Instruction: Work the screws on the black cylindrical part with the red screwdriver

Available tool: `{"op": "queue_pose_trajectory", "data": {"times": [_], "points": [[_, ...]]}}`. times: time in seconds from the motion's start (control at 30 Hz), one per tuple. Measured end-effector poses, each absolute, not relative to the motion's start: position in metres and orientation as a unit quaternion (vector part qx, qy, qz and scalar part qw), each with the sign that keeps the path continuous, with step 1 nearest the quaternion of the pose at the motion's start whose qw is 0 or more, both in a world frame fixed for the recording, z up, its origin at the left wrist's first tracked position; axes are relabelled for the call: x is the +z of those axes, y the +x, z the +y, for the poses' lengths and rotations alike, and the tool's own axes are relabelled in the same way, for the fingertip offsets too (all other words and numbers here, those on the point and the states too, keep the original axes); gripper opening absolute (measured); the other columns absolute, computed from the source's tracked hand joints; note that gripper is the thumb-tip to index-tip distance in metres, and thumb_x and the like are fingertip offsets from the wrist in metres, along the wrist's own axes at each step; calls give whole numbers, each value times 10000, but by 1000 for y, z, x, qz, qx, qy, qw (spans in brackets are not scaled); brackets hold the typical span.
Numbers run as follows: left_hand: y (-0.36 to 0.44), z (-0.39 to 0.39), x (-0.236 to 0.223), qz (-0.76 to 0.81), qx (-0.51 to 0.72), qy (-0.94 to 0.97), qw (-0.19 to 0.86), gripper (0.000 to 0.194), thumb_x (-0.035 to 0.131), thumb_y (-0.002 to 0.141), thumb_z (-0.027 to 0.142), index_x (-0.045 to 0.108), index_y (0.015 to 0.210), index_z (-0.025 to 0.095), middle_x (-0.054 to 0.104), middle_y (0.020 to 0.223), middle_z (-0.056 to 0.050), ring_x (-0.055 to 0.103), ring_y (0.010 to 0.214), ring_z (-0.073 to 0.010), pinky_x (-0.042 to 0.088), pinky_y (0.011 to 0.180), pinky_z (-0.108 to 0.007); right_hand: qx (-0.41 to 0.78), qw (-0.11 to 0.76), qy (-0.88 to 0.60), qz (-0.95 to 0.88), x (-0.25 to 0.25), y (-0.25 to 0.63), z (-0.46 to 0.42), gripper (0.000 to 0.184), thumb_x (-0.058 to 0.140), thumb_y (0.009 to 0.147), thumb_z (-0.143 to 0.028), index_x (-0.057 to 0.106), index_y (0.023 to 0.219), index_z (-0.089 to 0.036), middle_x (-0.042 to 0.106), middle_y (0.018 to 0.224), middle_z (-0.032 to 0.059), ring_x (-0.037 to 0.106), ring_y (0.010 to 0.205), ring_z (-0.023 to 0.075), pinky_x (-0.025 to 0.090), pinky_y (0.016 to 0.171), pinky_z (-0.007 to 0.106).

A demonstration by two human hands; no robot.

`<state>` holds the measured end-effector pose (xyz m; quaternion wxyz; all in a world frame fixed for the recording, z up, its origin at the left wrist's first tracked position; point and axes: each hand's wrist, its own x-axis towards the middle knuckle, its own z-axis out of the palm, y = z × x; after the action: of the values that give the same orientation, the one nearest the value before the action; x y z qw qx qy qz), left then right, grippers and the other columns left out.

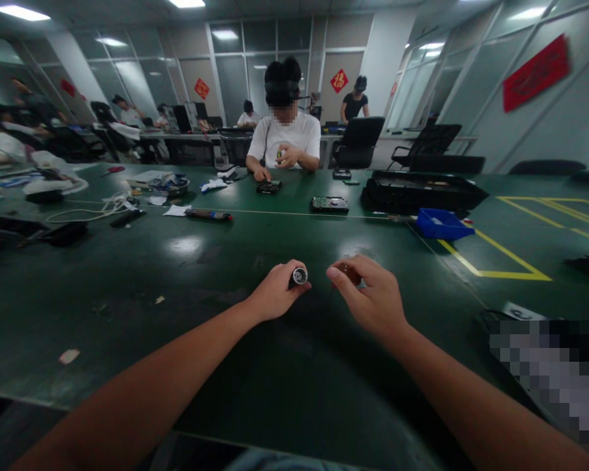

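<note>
My left hand (277, 291) is wrapped round a short black cylinder with a silver-rimmed round end (300, 276). That end faces me and has dark details inside, too small to name. Just to the right, my right hand (370, 288) is closed, thumb and fingertips brought close together. Something may be pinched there, but the fingers hide it. A small gap separates the two hands, which are held above the green table (294, 386).
Across the table a person (285, 140) handles a hard drive (269, 187). Another hard drive (329, 204) lies nearer. A blue bin (443, 224) and a black tray (422, 191) are at right. A screwdriver-like tool (209, 214) and cables (95, 210) lie left.
</note>
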<state>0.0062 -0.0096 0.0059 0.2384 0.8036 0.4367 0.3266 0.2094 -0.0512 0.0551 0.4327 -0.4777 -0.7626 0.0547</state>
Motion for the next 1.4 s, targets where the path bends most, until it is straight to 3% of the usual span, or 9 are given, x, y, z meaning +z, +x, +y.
{"op": "queue_pose_trajectory", "data": {"times": [0.07,0.23,0.73,0.83,0.93,1.03,1.13,1.27,1.4], "points": [[6,-9,6,436,331,800,247,188,612,906,341,552,1027,210,636,958,-21,585,883,-195,443,768,-320,74,461,-479,-744,52,210,-53,210,559,936,-376,683,893,-211,664,707,9,600,628,155,466,626,303],[5,-9,7,434,334,795,263,168,606,905,311,552,1026,208,629,938,-10,586,855,-184,435,750,-309,161,569,-430,-682,37,209,-53,219,520,969,-358,612,1106,-215,729,869,39,698,752,178,557,722,337],[5,-11,9,435,338,791,266,158,614,896,295,551,1011,209,635,945,-9,579,845,-179,429,744,-307,120,512,-478,-703,37,209,-50,206,525,963,-348,633,1078,-214,758,895,45,722,805,195,535,759,338],[5,-11,8,432,335,797,258,155,610,903,312,554,1003,207,627,940,-11,575,858,-186,428,742,-311,88,502,-485,-711,42,208,-51,200,550,947,-364,664,1007,-210,751,883,42,706,800,188,513,736,316],[5,-9,6,434,326,803,247,167,607,907,335,561,1005,209,623,943,-17,572,869,-195,432,750,-321,57,487,-504,-711,47,208,-52,241,590,915,-415,671,816,-210,704,733,14,646,653,157,465,621,278],[5,-8,5,435,320,809,233,182,610,905,351,563,1011,211,622,941,-20,568,879,-202,434,762,-330,43,476,-527,-702,49,208,-51,360,614,885,-464,580,629,-213,592,561,-22,529,498,120,382,512,256],[5,-7,3,433,319,811,229,188,606,908,356,561,1017,210,622,940,-22,565,876,-202,433,759,-332,34,469,-535,-702,48,208,-49,401,633,869,-471,523,581,-214,521,504,-40,475,456,105,345,483,249],[5,-6,1,437,317,809,231,183,610,905,347,567,1021,214,624,948,-20,563,875,-200,429,756,-328,41,470,-516,-714,45,209,-48,310,670,853,-439,576,666,-210,591,575,-26,541,504,119,393,514,250],[5,-5,-1,424,329,812,229,154,619,898,318,570,995,210,631,939,-14,561,875,-195,425,776,-326,83,471,-464,-745,42,210,-48,161,617,902,-346,635,972,-202,717,808,27,672,695,167,489,635,279]]}}
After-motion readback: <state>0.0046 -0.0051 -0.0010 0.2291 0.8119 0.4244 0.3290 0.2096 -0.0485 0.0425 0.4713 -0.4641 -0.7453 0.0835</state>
